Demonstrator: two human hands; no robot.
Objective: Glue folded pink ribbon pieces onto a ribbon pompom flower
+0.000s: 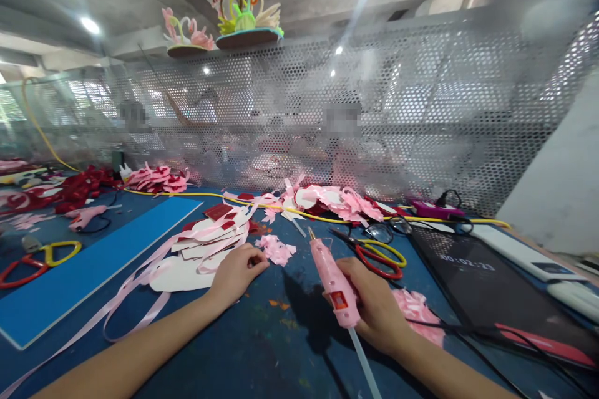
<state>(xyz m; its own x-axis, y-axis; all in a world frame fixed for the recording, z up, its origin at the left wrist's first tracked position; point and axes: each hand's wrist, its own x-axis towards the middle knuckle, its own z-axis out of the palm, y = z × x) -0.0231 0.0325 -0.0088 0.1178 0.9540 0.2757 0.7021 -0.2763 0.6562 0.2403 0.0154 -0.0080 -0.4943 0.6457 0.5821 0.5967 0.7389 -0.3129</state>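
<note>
A pink hot-glue gun (333, 280) sits in the right hand (374, 308), whose fingers are clenched around its grip. The nozzle points away over the blue table (262, 343), and a clear glue stick (365, 368) juts from the back. The left hand (236, 274) rests on the table with its fingers curled, beside a pile of white card pieces (206, 243) and near a pink ribbon scrap (277, 250); whether it pinches anything cannot be told. Red-and-yellow scissors (381, 257) lie just beyond the gun, and a dark tablet (477, 280) lies to the right.
</note>
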